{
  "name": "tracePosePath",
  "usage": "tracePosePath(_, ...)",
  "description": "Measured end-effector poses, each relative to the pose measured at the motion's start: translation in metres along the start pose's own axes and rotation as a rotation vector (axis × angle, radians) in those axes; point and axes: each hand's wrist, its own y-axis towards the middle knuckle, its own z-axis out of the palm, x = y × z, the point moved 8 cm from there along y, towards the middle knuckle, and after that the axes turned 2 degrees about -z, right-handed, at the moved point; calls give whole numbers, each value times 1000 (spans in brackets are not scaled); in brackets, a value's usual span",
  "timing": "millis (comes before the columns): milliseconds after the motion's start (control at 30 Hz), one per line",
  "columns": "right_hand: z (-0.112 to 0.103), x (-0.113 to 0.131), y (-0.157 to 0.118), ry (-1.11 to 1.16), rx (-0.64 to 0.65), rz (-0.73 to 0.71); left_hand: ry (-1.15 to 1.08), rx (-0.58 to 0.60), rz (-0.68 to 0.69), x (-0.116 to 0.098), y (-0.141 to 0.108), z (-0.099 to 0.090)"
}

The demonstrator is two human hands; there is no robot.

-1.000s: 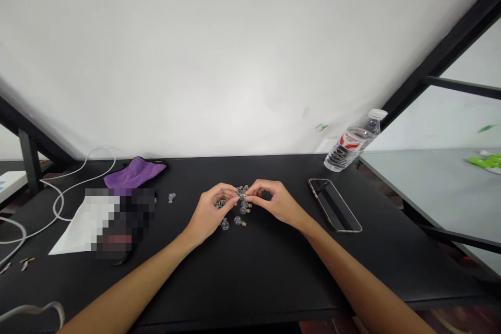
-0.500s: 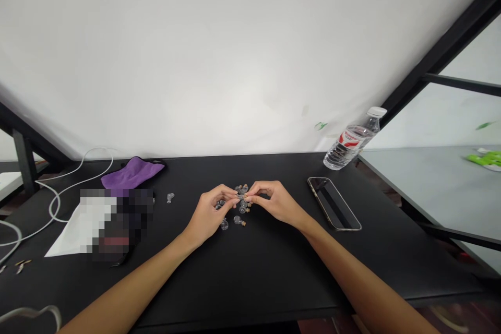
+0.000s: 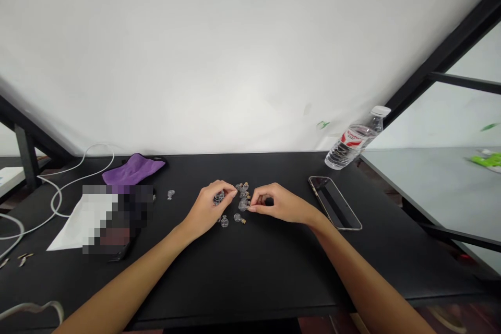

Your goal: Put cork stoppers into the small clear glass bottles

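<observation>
Right hand [image 3: 281, 203] pinches the neck end of a small glass bottle [image 3: 242, 205] at the middle of the black table [image 3: 250, 271]. Left hand [image 3: 207, 206], just left of it, has thumb and finger drawn together; whether anything sits between them cannot be told. Corked bottles [image 3: 245, 186] lie just beyond, one stray bottle [image 3: 238, 217] nearer, and others beside the left palm. Farther right: phone [image 3: 335, 203], lying flat, and water bottle [image 3: 354, 138], far side. Farther left: purple cloth [image 3: 135, 170].
</observation>
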Motion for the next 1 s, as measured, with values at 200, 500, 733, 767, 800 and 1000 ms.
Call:
tracePosePath(200, 5, -2, -1, -55, 62, 12, 161, -8, 37, 11, 7, -16)
tracePosePath(500, 12, -9, 2, -122, 66, 7, 273, 192, 79, 16, 2, -10)
tracePosePath(733, 12, -8, 1, -137, 63, 4, 318, 207, 70, 19, 3, -10)
tracePosePath(767, 12, -8, 1, -137, 64, 6, 316, 209, 69, 20, 3, -10)
tracePosePath(800, 12, -8, 1, -140, 66, 6, 310, 208, 68, 21, 3, -10)
tracePosePath(1000, 13, -7, 2, -155, 76, -4, 261, 209, 47, 26, 4, -11)
